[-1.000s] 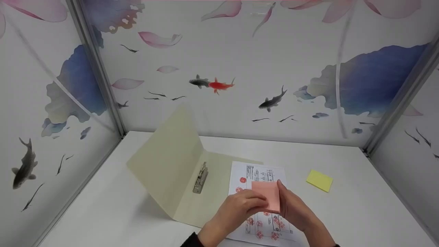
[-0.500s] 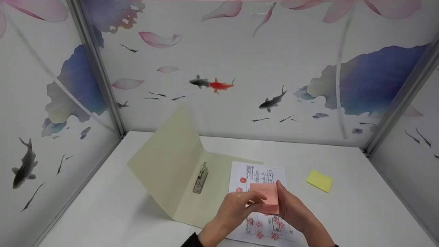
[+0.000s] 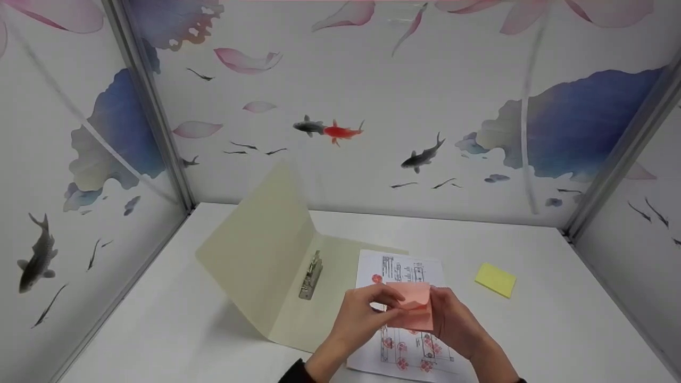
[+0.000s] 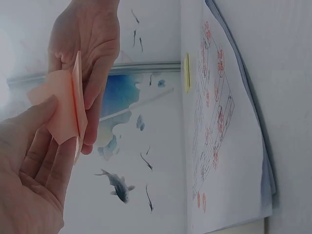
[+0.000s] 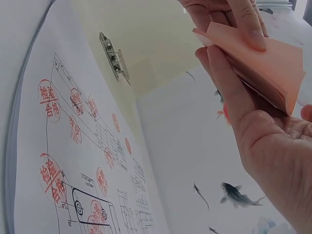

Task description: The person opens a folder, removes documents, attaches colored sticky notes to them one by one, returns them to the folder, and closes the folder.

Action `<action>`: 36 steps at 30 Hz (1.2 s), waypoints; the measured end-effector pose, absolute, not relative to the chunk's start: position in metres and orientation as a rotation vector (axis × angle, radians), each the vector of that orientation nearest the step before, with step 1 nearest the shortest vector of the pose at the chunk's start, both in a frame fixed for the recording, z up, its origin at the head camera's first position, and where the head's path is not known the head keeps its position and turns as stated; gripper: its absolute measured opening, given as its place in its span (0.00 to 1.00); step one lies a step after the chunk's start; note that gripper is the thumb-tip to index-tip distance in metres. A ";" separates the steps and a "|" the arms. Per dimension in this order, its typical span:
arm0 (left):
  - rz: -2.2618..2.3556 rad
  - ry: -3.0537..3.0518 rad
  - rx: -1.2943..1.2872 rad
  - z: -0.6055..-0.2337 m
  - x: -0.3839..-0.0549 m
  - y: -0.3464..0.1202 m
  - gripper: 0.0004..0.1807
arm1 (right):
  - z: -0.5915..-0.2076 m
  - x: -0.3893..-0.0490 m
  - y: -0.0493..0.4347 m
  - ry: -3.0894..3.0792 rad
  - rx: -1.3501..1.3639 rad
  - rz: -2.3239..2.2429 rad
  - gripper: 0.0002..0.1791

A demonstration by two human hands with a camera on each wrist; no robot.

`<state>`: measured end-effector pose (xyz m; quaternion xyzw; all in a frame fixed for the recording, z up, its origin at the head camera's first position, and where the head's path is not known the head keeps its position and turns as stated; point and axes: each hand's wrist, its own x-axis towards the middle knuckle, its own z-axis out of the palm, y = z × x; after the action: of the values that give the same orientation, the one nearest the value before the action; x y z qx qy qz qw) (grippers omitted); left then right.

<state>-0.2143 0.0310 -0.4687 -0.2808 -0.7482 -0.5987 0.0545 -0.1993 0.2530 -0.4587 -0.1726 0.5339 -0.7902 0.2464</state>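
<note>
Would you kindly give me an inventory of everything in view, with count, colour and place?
Paper pad: one, pink, between both hands, upper part lifted
Sticky pad: one, yellow, on the table right of the papers
Papers: sheet count unclear, white with dark drawings and red stamps, over the folder's right side
Folder: one, pale cream-green, standing open
Clip: one, silver, inside the folder
Table: one, white, underneath
Wall panels: three, white with fish, petals and blue shapes, left, back and right
Posts: two, grey, rear corners
Left hand: one, pinching the pad
Right hand: one, holding the pad
Sleeves: two, black, bottom edge
</note>
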 end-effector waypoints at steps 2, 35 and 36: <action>-1.846 -2.289 -0.813 -0.468 -0.214 0.031 0.08 | -0.459 -0.199 0.255 1.409 -0.516 -2.153 0.27; -1.719 -2.267 -0.741 -0.472 -0.221 0.028 0.04 | -0.463 -0.205 0.250 2.544 -0.328 -1.760 0.24; -1.715 -2.264 -0.738 -0.472 -0.221 0.027 0.04 | -0.463 -0.205 0.251 2.566 -0.331 -1.746 0.23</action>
<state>-0.2214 0.0274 -0.4720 -0.2501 -0.7673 -0.5814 0.1033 -0.2046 0.2513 -0.4628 -0.1060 0.8222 -0.5592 0.0101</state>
